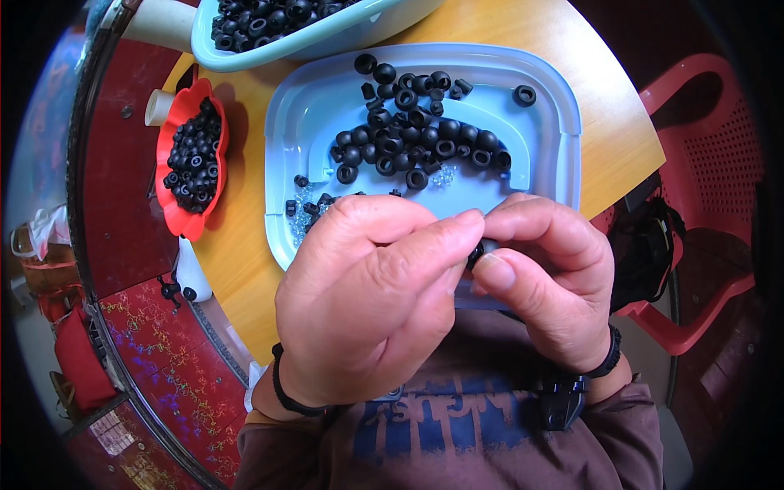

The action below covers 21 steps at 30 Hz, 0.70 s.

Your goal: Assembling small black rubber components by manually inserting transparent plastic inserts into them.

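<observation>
Both my hands meet at chest height over the near edge of a light blue plastic tray [273, 175]. A small black plastic cord-lock piece [476, 255] sits between the fingertips, mostly hidden. My right hand [563, 278] pinches it between thumb and forefinger. My left hand [367, 286] is closed, its forefinger reaching to the right fingertips; its thumb tip and whatever it pinches are hidden. In the tray lies a heap of hollow black balls [400, 139] with smaller black plugs among them. Tiny clear, glittering bits, perhaps springs [443, 175], lie in front of the heap and at the tray's left.
A pale blue basin [204, 49] of black balls stands at the back. To the left, a red scalloped dish [189, 222] holds small black parts. All rest on a wooden table [608, 122]. A red plastic chair [710, 147] stands at the right, with a black bag on it.
</observation>
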Available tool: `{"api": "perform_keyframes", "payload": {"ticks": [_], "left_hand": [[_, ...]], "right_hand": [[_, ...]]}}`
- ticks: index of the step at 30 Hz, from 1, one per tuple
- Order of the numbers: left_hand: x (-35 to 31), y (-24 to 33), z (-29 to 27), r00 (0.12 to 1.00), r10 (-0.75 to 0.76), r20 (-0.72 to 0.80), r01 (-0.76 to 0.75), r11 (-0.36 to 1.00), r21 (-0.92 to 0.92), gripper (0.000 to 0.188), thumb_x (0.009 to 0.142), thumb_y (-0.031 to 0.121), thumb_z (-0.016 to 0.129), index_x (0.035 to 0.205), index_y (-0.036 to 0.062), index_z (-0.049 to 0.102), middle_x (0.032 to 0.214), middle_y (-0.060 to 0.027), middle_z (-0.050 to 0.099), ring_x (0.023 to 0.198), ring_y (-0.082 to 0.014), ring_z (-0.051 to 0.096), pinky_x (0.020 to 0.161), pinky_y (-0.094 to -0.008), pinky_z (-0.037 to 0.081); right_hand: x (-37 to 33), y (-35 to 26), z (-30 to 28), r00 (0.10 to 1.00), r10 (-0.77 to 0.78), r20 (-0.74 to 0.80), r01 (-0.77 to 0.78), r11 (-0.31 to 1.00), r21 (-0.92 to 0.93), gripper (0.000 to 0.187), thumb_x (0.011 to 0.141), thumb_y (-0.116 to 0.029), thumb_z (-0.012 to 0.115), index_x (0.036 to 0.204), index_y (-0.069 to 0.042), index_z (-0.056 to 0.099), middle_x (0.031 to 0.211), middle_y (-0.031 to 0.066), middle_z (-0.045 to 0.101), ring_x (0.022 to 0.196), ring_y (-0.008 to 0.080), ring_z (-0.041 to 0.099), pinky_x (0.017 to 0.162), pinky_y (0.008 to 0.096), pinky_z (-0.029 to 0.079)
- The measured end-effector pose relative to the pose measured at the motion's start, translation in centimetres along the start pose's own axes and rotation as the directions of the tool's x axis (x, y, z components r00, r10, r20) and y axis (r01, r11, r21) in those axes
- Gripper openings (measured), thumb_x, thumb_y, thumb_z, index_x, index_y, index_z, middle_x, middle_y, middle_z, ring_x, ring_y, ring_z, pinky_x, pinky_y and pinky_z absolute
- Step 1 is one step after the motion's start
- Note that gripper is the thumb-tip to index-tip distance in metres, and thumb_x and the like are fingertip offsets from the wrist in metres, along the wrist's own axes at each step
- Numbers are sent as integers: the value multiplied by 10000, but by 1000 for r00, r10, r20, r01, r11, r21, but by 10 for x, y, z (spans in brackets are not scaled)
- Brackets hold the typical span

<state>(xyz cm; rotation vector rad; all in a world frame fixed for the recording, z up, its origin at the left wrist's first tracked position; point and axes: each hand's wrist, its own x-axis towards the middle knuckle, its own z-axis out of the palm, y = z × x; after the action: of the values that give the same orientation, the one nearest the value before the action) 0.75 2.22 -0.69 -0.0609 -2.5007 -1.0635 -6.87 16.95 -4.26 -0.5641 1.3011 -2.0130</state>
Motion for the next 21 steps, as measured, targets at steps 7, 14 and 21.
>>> {"api": "perform_keyframes", "payload": {"ticks": [7, 14, 21], "left_hand": [[-3, 4, 5, 1000, -16, -7, 16, 999, 36, 261, 727, -56, 576, 976, -9, 634, 849, -106, 583, 741, -173, 549, 650, -249, 440], [0, -2, 1, 999, -30, 25, 31, 999, -42, 244, 748, -12, 607, 992, -13, 625, 860, -107, 585, 744, -174, 550, 642, -243, 438], [-2, 9, 4, 950, -313, 7, 308, 931, -196, 263, 744, -5, 629, 1005, -34, 612, 837, -69, 573, 745, -129, 525, 639, -238, 428]], "right_hand": [[1, 4, 0, 999, -40, 1, 40, 998, -48, 175, 815, 11, 583, 989, 28, 577, 885, 83, 567, 737, 113, 555, 640, 211, 448], [1, 5, -2, 998, -63, 2, 63, 996, -70, 174, 810, 2, 592, 981, 34, 583, 862, 82, 575, 763, 122, 550, 671, 226, 435], [1, 1, -2, 999, -50, -3, 49, 996, -75, 166, 805, -25, 612, 959, 38, 597, 854, 84, 584, 780, 127, 548, 699, 229, 424]]}}
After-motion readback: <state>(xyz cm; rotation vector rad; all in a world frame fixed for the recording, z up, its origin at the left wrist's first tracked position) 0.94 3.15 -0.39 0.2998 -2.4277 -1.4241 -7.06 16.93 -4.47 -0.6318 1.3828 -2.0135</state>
